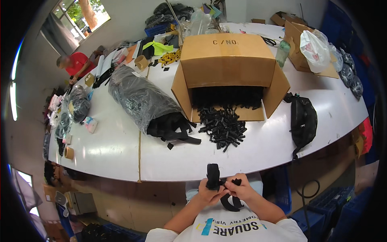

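Observation:
Just off the table's near edge, my two hands work close together in front of my shirt. My left hand is closed round a black fabric strap, whose wide end sticks up above the fingers. My right hand pinches a black piece of the same look, its ragged end showing past the fingertips; whether both are one strap I cannot tell. A curved black length hangs below the hands. On the table ahead lies a pile of short black pieces, spilling from an open cardboard box.
Left of the box, a clear plastic bag spills black straps. A black pouch-like bag lies to the right on the white table. Behind stand a bottle and another carton. A person in red works at the far left.

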Motion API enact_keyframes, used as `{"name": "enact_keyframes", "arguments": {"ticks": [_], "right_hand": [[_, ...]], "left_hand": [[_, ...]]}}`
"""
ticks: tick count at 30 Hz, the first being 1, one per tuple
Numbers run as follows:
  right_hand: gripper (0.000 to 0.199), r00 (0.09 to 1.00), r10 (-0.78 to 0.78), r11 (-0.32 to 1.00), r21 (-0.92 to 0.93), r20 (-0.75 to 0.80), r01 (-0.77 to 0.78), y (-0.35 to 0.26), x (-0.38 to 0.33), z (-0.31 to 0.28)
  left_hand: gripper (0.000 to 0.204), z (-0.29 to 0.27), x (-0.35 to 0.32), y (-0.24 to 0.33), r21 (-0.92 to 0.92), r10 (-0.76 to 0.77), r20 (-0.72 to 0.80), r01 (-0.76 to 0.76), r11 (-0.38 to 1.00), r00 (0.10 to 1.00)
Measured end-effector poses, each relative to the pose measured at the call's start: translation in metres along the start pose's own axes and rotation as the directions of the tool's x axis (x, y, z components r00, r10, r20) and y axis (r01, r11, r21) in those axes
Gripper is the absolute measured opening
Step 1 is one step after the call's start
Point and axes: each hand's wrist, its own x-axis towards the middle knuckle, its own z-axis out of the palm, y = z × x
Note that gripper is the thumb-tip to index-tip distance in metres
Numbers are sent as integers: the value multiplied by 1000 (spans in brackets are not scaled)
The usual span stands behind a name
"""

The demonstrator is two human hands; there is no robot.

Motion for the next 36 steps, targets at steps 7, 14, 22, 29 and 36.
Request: {"name": "enact_keyframes", "arguments": {"ticks": [7,14,22,29,36], "right_hand": [[27,975,-126,976,-197,-185,88,4,-3,10],[19,953,-285,727,-672,-103,145,1,4,10],[29,885,-350,468,-876,-307,-119,4,59,-47],[29,934,-292,-129,-959,-207,-253,9,109,-69],[22,976,-214,-329,-939,-29,-100,21,112,-74]], "left_hand": [[10,-6,3,8,-51,-227,38,229,972,973],[11,-8,-14,10,53,-250,-58,253,966,967],[13,-17,-22,0,107,-248,-205,273,956,947],[11,-34,-30,-4,46,-345,-264,369,928,901],[5,-40,-28,-4,-233,-457,-220,408,883,862]]}}
